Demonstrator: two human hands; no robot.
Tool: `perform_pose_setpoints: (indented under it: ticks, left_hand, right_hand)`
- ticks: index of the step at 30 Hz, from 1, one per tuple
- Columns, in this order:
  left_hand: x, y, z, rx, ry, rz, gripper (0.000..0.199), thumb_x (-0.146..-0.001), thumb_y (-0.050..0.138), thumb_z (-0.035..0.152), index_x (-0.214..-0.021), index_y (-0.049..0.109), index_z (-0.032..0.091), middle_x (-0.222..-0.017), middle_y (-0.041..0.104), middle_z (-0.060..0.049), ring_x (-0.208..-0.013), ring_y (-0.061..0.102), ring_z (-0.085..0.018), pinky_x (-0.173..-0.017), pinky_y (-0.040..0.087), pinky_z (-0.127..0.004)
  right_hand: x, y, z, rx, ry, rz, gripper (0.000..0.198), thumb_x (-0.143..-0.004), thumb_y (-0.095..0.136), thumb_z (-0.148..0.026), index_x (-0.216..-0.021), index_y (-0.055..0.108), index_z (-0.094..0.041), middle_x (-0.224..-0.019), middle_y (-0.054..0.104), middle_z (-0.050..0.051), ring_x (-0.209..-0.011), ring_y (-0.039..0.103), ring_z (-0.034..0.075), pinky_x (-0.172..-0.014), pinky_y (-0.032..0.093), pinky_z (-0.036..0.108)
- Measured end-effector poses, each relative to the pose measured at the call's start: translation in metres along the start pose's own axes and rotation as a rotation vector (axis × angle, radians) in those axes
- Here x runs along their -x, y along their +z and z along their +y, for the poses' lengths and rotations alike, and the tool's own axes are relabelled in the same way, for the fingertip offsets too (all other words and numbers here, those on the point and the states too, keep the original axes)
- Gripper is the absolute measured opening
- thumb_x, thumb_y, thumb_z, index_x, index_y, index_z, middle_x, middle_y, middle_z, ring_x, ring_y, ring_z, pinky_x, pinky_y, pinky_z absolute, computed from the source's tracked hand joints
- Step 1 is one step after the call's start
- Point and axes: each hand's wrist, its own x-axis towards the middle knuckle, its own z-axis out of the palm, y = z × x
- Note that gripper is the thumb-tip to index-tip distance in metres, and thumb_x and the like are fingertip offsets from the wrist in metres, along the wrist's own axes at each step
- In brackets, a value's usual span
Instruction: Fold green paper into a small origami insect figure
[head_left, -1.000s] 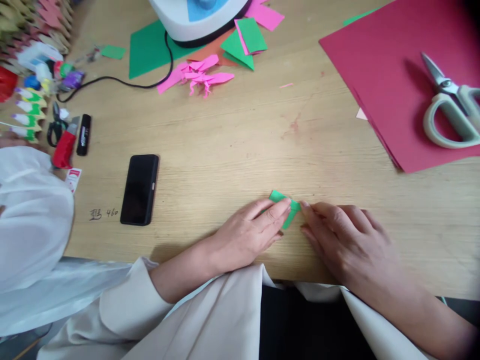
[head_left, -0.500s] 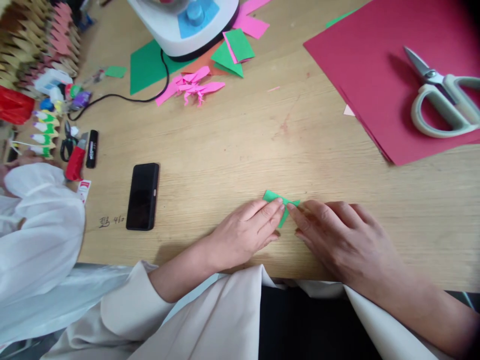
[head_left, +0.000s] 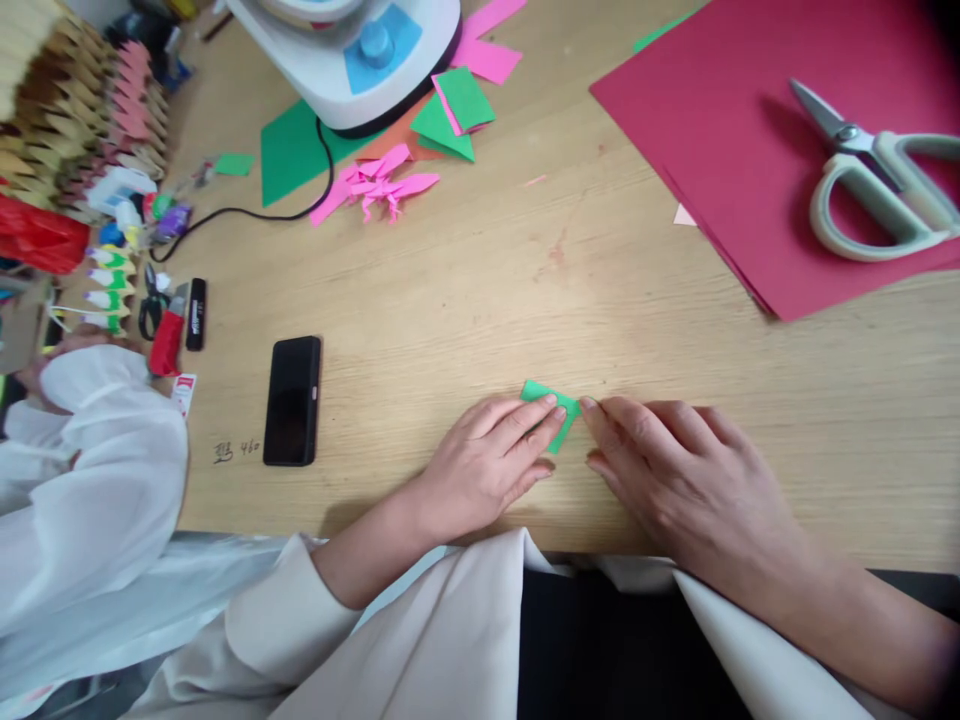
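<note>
A small folded piece of green paper [head_left: 551, 393] lies on the wooden table close to the front edge. Holding it down against the wood, my left hand [head_left: 487, 455] has its fingers together across the paper's middle. My right hand [head_left: 675, 465] rests on the table just to the right. Its index fingertip is at the paper's right corner, the thumb is apart below, and the other fingers are bent. Part of the paper is hidden under my left fingers.
A black phone [head_left: 292, 400] lies to the left. Grey-handled scissors [head_left: 862, 175] sit on red paper sheets [head_left: 720, 130] at right. A white device [head_left: 337, 75] with a black cord, pink paper shapes [head_left: 386, 188] and green pieces are at the back. Another person's white sleeve [head_left: 97, 430] is at left.
My right fingertip has slid off the green paper's flap to its right corner. The flap now lies closer against the rest of the paper. The view has shifted slightly.
</note>
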Motion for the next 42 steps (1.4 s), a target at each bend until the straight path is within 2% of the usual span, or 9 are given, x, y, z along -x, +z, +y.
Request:
perform_pose_setpoints:
  ticks: [5,14,17,19,23,28,32,37,42]
  left_hand:
    - [0.002,0.003,0.003,-0.029,0.006,0.006,0.046,-0.098,0.053,0.034,-0.136,0.052,0.008,-0.138,0.058,-0.013,-0.12,0.052,-0.025,-0.106,0.047,-0.041]
    - [-0.007,-0.006,0.0,0.047,0.007,-0.004,0.034,-0.099,0.05,0.027,-0.129,0.057,0.014,-0.129,0.061,-0.012,-0.118,0.055,-0.026,-0.102,0.048,-0.043]
    - [-0.024,-0.01,-0.002,0.163,-0.098,0.04,0.027,-0.097,0.049,0.021,-0.123,0.058,0.016,-0.12,0.061,-0.011,-0.109,0.059,-0.021,-0.094,0.051,-0.036]
    - [-0.037,-0.012,-0.002,0.194,-0.18,0.025,0.03,-0.089,0.063,0.022,-0.118,0.059,0.014,-0.116,0.059,-0.011,-0.107,0.058,-0.022,-0.092,0.05,-0.036]
    - [-0.055,-0.018,-0.002,0.272,-0.266,-0.048,0.022,-0.075,0.079,0.024,-0.086,0.062,0.016,-0.095,0.059,-0.004,-0.092,0.057,-0.02,-0.078,0.045,-0.03]
    - [-0.055,-0.023,-0.008,0.682,-0.408,-0.105,0.021,-0.072,0.077,0.022,-0.071,0.056,0.017,-0.066,0.053,0.005,-0.061,0.048,-0.01,-0.056,0.032,-0.022]
    - [-0.056,-0.025,-0.016,1.022,-0.515,-0.004,0.023,-0.072,0.077,0.027,-0.086,0.062,0.015,-0.071,0.055,0.004,-0.065,0.05,-0.01,-0.06,0.037,-0.022]
    - [-0.066,-0.025,-0.014,1.338,-0.55,0.292,0.037,-0.065,0.085,0.038,-0.068,0.057,0.014,-0.069,0.058,0.003,-0.064,0.051,-0.008,-0.063,0.039,-0.022]
    - [-0.072,-0.024,-0.016,1.553,-0.639,0.497,0.04,-0.062,0.087,0.037,-0.066,0.054,0.014,-0.064,0.057,0.004,-0.064,0.052,-0.008,-0.065,0.04,-0.022]
  right_hand:
    - [0.003,0.002,0.001,-0.01,0.007,-0.002,0.037,-0.098,0.05,-0.029,-0.13,0.061,-0.017,-0.115,0.066,0.012,-0.086,0.053,0.027,-0.072,0.039,0.039]
    - [0.009,-0.001,-0.002,0.031,0.048,-0.05,0.038,-0.097,0.051,-0.029,-0.13,0.059,-0.012,-0.121,0.064,0.013,-0.093,0.054,0.027,-0.073,0.041,0.04]
    - [0.011,0.0,0.0,-0.003,0.066,-0.017,0.038,-0.099,0.048,-0.03,-0.132,0.057,-0.012,-0.121,0.064,0.014,-0.097,0.055,0.028,-0.077,0.043,0.041]
    - [0.013,0.001,0.002,-0.027,0.078,0.01,0.038,-0.099,0.048,-0.028,-0.133,0.056,-0.012,-0.12,0.064,0.014,-0.098,0.055,0.028,-0.078,0.044,0.041]
    - [0.015,0.003,0.006,-0.132,0.106,0.044,0.036,-0.099,0.048,-0.026,-0.131,0.056,-0.012,-0.118,0.064,0.014,-0.097,0.058,0.027,-0.081,0.047,0.041]
    - [0.01,0.001,0.013,-0.355,0.167,0.104,0.032,-0.098,0.046,-0.021,-0.127,0.056,-0.014,-0.112,0.064,0.013,-0.099,0.062,0.024,-0.084,0.051,0.038]
    - [-0.01,-0.008,0.021,-0.571,0.24,-0.036,0.031,-0.095,0.047,-0.022,-0.123,0.058,-0.018,-0.107,0.066,0.009,-0.083,0.067,0.019,-0.071,0.051,0.032]
    - [-0.055,-0.02,0.034,-0.938,0.249,-0.229,0.021,-0.092,0.05,-0.035,-0.095,0.064,-0.019,-0.076,0.063,0.0,-0.065,0.058,0.014,-0.06,0.044,0.027]
    - [-0.097,-0.017,0.04,-0.982,0.315,-0.146,0.031,-0.086,0.056,-0.044,-0.069,0.058,-0.019,-0.061,0.047,-0.004,-0.055,0.038,0.01,-0.052,0.03,0.025]
